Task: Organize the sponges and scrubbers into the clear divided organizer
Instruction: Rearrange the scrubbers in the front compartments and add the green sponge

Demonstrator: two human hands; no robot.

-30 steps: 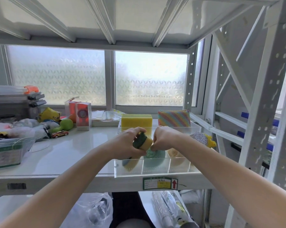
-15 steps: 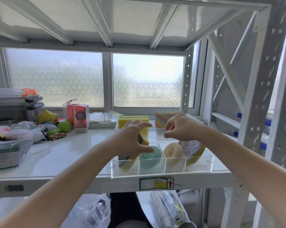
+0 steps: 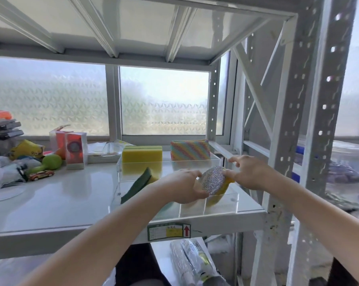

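The clear divided organizer [image 3: 228,205] stands on the white shelf at centre right. Both hands hold a glittery silver scrubber with a yellow back [image 3: 212,180] over its right front compartment: my left hand [image 3: 184,187] grips its left edge, my right hand [image 3: 250,172] pinches its right edge. A green-and-yellow sponge [image 3: 141,182] leans tilted in the left front compartment. In the organizer's back section a yellow block sponge [image 3: 142,156] and a rainbow-striped sponge [image 3: 190,149] stand upright. My left hand hides the middle compartments.
Toys and boxes crowd the shelf's left: a red toy car [image 3: 41,174], a green ball [image 3: 51,162], red boxes [image 3: 74,150], a yellow bag [image 3: 25,149]. The rack's perforated upright [image 3: 286,141] rises just right of the organizer. Frosted windows lie behind.
My left hand has let go of the green-and-yellow sponge, which now leans in the left compartment. Both hands moved right and took hold of the glittery scrubber. The camera shifted left and closer.
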